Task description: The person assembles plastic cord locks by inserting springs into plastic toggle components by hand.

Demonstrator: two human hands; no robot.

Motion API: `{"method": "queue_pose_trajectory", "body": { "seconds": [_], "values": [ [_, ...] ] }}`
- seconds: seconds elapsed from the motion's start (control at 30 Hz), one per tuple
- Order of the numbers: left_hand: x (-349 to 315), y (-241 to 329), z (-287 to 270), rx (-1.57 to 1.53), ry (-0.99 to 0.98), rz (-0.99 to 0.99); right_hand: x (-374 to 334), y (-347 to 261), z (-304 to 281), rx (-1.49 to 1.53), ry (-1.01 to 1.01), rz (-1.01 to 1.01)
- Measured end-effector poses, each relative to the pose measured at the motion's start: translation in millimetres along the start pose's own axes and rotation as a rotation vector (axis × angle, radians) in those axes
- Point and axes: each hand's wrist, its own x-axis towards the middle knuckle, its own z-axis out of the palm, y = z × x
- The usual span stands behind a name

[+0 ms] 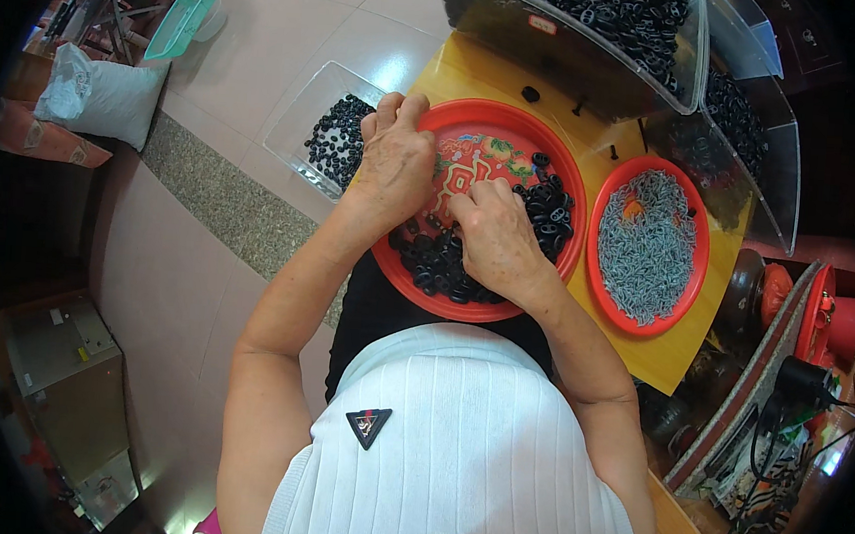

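Note:
On my lap and the yellow board's edge rests a round red tray [489, 106] with a printed floral floor. Many black plastic pieces [437, 268], some of them oval, lie heaped along its near and right sides. My left hand [395, 157] is at the tray's left rim with its fingers curled; whatever they hold is hidden. Inside the tray, my right hand [502, 242] reaches down beside the heap, fingers bent and closed, their tips out of sight. Left of the tray, a clear plastic bin [295, 112] holds smaller black pieces [333, 139].
A smaller red tray [701, 254] full of grey screws stands on the yellow board [652, 359] to the right. Clear boxes [568, 55] of black parts stand at the back. A white sack [105, 96] and a green basket [181, 22] are at far left.

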Motion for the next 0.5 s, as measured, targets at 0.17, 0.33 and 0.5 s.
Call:
{"method": "queue_pose_trajectory", "body": {
  "seconds": [0.17, 0.33, 0.5],
  "values": [
    [2, 0, 9, -0.038, 0.044, 0.030, -1, 0, -1, 0.002, 0.018, -0.013],
    [-6, 6, 10, 0.031, 0.093, 0.143, -3, 2, 1, 0.065, 0.016, -0.015],
    [-17, 10, -10, -0.140, 0.127, 0.102, -10, -1, -13, 0.368, 0.142, -0.067]
  ]
}}
